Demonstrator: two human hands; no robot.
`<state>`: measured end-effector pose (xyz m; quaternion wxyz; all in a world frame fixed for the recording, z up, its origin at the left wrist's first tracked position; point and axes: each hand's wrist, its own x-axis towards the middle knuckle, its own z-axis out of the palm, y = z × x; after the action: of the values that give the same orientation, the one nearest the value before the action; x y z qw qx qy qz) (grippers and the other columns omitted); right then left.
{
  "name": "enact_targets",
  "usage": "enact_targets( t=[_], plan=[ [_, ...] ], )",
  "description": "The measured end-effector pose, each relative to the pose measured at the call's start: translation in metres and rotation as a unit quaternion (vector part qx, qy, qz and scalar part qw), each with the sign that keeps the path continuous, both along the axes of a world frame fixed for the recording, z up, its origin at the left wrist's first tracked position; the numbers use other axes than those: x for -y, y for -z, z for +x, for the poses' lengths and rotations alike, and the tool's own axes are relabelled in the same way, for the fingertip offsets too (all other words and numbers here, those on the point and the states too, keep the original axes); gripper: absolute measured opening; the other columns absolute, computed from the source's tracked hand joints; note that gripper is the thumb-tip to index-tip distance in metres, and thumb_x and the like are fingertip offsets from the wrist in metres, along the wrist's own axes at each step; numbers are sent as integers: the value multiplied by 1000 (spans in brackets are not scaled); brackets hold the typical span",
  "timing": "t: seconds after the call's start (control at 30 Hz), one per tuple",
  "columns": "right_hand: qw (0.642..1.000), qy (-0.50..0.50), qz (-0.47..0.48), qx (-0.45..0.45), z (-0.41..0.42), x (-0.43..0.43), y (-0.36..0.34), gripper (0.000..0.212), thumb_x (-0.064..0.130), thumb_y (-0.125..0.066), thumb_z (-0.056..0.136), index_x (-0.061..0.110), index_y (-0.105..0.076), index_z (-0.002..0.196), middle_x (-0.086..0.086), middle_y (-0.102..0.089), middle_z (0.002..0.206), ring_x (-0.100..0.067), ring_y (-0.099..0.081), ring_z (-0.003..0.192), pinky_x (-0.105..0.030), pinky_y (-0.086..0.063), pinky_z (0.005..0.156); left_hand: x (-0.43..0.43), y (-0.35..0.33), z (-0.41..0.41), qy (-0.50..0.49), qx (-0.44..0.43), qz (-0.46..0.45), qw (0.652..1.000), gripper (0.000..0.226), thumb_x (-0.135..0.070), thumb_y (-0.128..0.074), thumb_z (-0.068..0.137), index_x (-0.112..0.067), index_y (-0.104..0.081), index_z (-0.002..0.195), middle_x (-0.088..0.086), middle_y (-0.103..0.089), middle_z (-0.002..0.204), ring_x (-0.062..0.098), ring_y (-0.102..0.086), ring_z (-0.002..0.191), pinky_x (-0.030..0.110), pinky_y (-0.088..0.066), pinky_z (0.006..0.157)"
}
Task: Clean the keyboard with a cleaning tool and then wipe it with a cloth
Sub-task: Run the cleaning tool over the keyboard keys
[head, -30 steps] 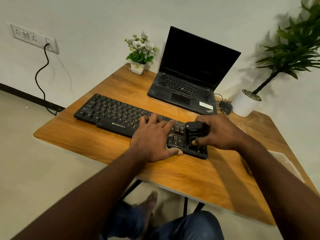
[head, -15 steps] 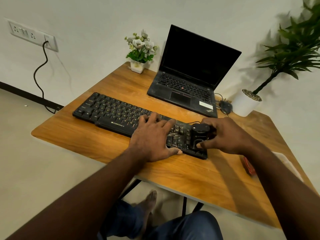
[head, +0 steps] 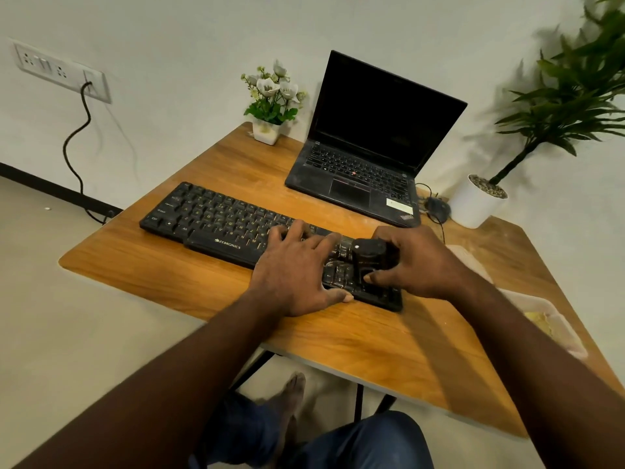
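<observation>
Head view: keyboard (head: 216,228) laid on counter (head: 355,346).
Left hand (head: 294,275): spread flat, pressed on keyboard.
Right hand (head: 419,262): clamped on black cleaning tool (head: 368,262), set on keyboard's right end.

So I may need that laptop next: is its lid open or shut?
Open. The laptop stands behind the keyboard with its lid raised, dark screen and keys both showing.
</observation>
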<state>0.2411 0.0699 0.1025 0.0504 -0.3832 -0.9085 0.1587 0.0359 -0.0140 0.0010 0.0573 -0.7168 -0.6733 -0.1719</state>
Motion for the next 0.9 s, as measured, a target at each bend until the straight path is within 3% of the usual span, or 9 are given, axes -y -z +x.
enact_targets(
  t=[0.2, 0.3, 0.37, 0.43, 0.57, 0.77, 0.9],
  plan=[
    [998, 29, 9, -58, 3, 2, -1, 35, 20, -90, 75, 33, -64, 94, 11, -71, 90, -1, -67, 83, -30, -57, 72, 2, 0, 0, -3, -8, -7, 1000, 105, -96, -30, 76, -32, -18, 157, -7, -54, 146, 23, -33, 136, 55, -30, 109],
    [998, -11, 37, -49, 6, 19, 8, 34, 22, -89, 75, 33, -61, 91, 11, -67, 84, -6, -62, 77, -35, -54, 66, 1, -1, 1, -4, -8, -9, 1000, 104, -96, -31, 76, -32, -19, 158, -7, -53, 147, 23, -33, 135, 54, -30, 109],
    [996, -23, 48, -69, 11, 30, 11, 34, 26, -89, 75, 31, -64, 98, 13, -68, 88, -5, -62, 79, -31, -53, 65, 1, 0, 0, -6, -9, -10, 1000, 105, -96, -32, 76, -32, -19, 158, -7, -53, 147, 23, -33, 135, 54, -30, 109],
    [993, -6, 58, -98, 18, 40, 17, 38, 27, -88, 76, 30, -65, 105, 15, -69, 94, -1, -62, 84, -25, -54, 67, 1, 0, 1, -6, -9, -8, 1000, 104, -95, -32, 77, -31, -19, 158, -7, -53, 147, 23, -32, 135, 53, -31, 109],
    [991, 29, 89, -93, 47, 57, 35, 33, 27, -87, 79, 33, -65, 102, 17, -67, 93, -1, -61, 81, -26, -52, 63, 0, 0, 0, -8, -7, -8, 1000, 105, -97, -29, 75, -32, -20, 158, -7, -53, 147, 22, -32, 135, 54, -31, 110],
    [982, 124, 101, -96, 96, 49, 24, 37, 21, -89, 75, 31, -67, 103, 15, -68, 91, -5, -64, 85, -29, -53, 69, -2, 1, 1, -6, -13, -5, 1000, 103, -96, -30, 77, -32, -19, 157, -6, -54, 147, 23, -33, 135, 54, -30, 110],
    [966, 172, 43, -186, 73, 12, 23, 39, 20, -89, 77, 28, -68, 109, 13, -71, 99, -2, -65, 93, -25, -50, 76, -1, 1, 1, -6, -6, 1, 1000, 102, -95, -33, 77, -33, -22, 157, -7, -55, 144, 21, -33, 133, 51, -30, 108]
  ],
)
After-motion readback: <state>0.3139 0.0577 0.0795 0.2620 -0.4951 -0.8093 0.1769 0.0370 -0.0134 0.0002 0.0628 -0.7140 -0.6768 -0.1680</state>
